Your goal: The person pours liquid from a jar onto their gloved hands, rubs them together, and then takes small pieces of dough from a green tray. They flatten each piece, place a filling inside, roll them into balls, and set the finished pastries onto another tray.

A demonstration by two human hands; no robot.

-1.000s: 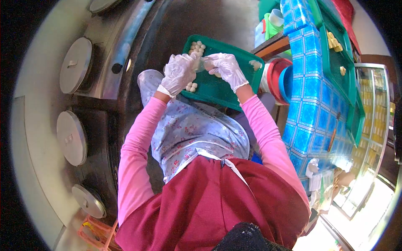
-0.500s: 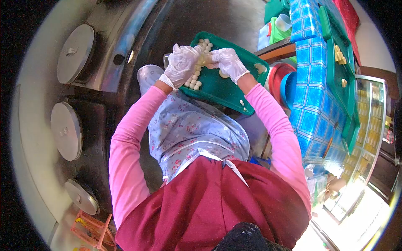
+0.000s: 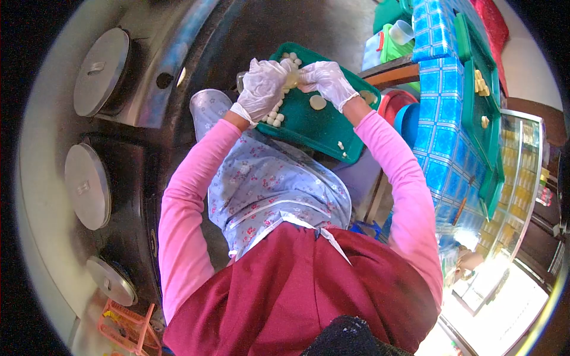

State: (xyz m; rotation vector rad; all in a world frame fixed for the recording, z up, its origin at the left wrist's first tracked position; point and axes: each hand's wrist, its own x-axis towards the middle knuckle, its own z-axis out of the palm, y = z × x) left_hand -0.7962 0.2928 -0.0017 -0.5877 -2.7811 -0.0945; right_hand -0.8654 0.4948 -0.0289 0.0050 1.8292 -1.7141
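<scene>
Both my hands wear thin white gloves and meet over a green tray (image 3: pixel 332 133). A pale yellowish piece of dough (image 3: pixel 293 79) sits between them. My left hand (image 3: pixel 263 84) is closed, its fingers curled around the left side of the dough. My right hand (image 3: pixel 329 82) pinches the dough from the right. Small white dough balls (image 3: pixel 275 118) line the tray's left side, partly hidden by my left hand. A flat round dough disc (image 3: pixel 317 102) lies just below my right hand. White scraps (image 3: pixel 341 146) rest near the tray's lower right corner.
On the left stand large pots with metal lids (image 3: pixel 102 71). At right, a blue checked tablecloth (image 3: pixel 436 130) covers a table bearing green trays (image 3: pixel 472 113) with pale pieces. A red basin (image 3: pixel 395 101) and a blue one (image 3: pixel 407 121) sit beside my tray.
The view has shifted slightly. My hands stay together on the dough, and the flat disc beneath my right hand shows more fully now.
</scene>
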